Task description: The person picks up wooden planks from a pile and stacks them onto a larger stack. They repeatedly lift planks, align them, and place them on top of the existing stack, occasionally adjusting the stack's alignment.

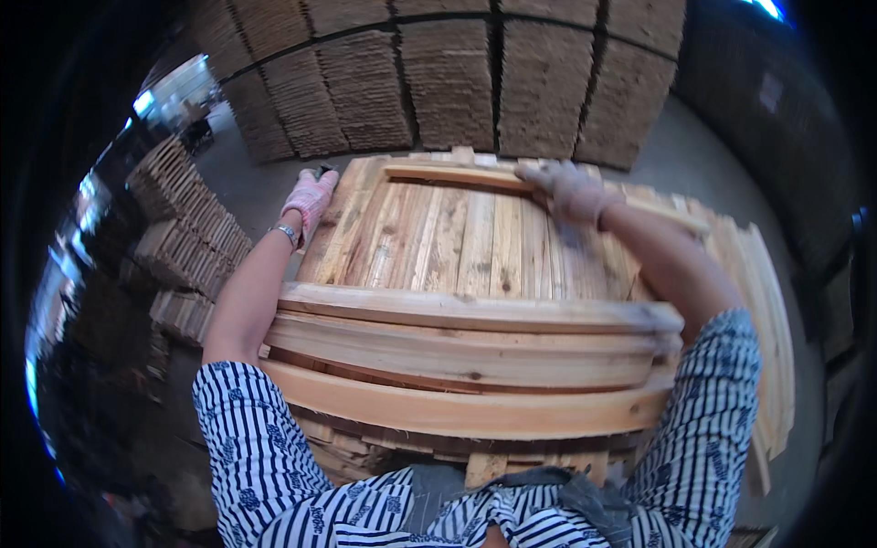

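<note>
Both gloved hands work at the far edge of a pallet-like deck of pale wooden slats [466,242]: the right hand [571,190] has its fingers closed over a long cross batten [457,175] lying across the far end of the slats, while the left hand [309,199] rests flat on the deck's far left corner — fingers extended, gripping nothing. Three thicker planks [475,361] lie crosswise nearer the person — stacked pallets [457,82] stand behind on the concrete floor [256,187].
</note>
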A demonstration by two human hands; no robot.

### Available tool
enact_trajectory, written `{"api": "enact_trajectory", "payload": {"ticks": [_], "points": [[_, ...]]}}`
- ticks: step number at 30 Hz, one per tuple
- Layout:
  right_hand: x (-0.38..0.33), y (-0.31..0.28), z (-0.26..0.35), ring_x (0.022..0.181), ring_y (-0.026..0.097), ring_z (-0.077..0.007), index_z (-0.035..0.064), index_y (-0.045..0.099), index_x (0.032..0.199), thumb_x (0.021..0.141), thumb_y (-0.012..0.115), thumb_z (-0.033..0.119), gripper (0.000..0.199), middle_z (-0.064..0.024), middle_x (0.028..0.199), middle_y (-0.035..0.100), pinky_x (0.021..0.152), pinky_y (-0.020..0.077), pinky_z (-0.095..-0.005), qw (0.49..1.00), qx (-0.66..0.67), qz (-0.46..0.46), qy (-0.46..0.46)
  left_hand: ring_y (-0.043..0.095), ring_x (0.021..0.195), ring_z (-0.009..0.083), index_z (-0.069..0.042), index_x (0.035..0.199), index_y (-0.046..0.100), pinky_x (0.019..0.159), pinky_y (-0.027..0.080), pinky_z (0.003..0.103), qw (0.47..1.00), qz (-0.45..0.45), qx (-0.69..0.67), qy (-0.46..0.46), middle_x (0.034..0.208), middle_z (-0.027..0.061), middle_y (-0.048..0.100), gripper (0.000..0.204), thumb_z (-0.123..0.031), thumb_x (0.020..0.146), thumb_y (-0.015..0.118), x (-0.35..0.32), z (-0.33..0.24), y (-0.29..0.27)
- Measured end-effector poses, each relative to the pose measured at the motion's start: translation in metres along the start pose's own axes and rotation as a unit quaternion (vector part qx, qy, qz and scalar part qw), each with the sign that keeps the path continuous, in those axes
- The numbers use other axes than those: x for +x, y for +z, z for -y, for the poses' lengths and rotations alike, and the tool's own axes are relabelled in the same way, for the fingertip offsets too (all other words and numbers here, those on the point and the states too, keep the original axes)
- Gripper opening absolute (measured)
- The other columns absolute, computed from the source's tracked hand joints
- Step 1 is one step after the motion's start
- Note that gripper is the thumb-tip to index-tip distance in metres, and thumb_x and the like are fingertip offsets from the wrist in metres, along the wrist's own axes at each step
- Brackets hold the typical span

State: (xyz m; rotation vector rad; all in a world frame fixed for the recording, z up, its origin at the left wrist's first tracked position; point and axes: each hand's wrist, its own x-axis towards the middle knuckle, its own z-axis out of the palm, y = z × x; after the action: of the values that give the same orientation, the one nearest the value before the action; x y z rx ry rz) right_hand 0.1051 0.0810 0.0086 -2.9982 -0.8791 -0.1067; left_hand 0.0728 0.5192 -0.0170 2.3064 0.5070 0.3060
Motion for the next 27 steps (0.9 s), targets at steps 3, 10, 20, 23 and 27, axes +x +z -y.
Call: {"api": "enact_trajectory", "payload": {"ticks": [3, 10, 20, 23, 27], "points": [[0.013, 0.016, -0.02, 0.12, 0.056, -0.0373, 0.0296, 0.053, 0.143, 0.097, 0.057, 0.018, 0.047, -0.0166, 0.128, 0.06, 0.103, 0.0469, -0.0442, 0.999, -0.007, -0.029, -0.027, 0.059, 0.124, 0.0342, 0.002, 0.14, 0.045, 0.103, 0.043, 0.04, 0.998, -0.014, 0.058, 0.008, 0.133, 0.0259, 0.06, 0.071, -0.053, 0.096, 0.054, 0.012, 0.002, 0.004], [0.067, 0.015, 0.021, 0.121, 0.056, -0.0366, 0.0299, 0.051, 0.145, 0.096, 0.058, 0.014, 0.052, -0.0156, 0.129, 0.059, 0.104, 0.0461, -0.0429, 0.998, -0.001, -0.026, -0.058, 0.057, 0.126, 0.0366, 0.002, 0.141, 0.042, 0.104, 0.043, 0.041, 1.0, -0.003, 0.025, -0.01, 0.133, 0.0268, 0.059, 0.07, -0.051, 0.097, 0.051, 0.01, 0.001, 0.004], [0.078, 0.029, 0.014, 0.117, 0.059, -0.0394, 0.0298, 0.059, 0.135, 0.093, 0.061, 0.022, 0.043, -0.0187, 0.122, 0.061, 0.096, 0.0505, -0.0454, 0.998, -0.006, -0.045, -0.052, 0.058, 0.124, 0.0368, 0.003, 0.141, 0.042, 0.104, 0.044, 0.042, 1.0, 0.013, -0.007, -0.021, 0.134, 0.0283, 0.057, 0.071, -0.051, 0.096, 0.05, 0.001, -0.012, 0.009], [0.08, 0.017, 0.034, 0.102, 0.07, -0.034, 0.0208, 0.068, 0.121, 0.091, 0.063, 0.023, 0.03, -0.0141, 0.108, 0.072, 0.086, 0.0575, -0.0446, 0.994, -0.032, -0.059, -0.082, 0.054, 0.128, 0.0347, 0.003, 0.144, 0.042, 0.106, 0.042, 0.041, 0.998, 0.029, -0.057, 0.029, 0.14, 0.0261, 0.054, 0.077, -0.055, 0.094, 0.052, -0.001, -0.006, 0.005], [0.085, 0.009, 0.063, 0.119, 0.065, -0.0329, 0.0231, 0.068, 0.128, 0.091, 0.058, 0.022, 0.038, -0.0123, 0.126, 0.068, 0.098, 0.0535, -0.044, 0.999, -0.007, -0.011, -0.038, 0.054, 0.129, 0.0353, 0.006, 0.141, 0.046, 0.104, 0.042, 0.041, 0.999, -0.012, 0.031, 0.041, 0.14, 0.0254, 0.055, 0.075, -0.054, 0.096, 0.05, 0.021, 0.024, -0.003]]}}
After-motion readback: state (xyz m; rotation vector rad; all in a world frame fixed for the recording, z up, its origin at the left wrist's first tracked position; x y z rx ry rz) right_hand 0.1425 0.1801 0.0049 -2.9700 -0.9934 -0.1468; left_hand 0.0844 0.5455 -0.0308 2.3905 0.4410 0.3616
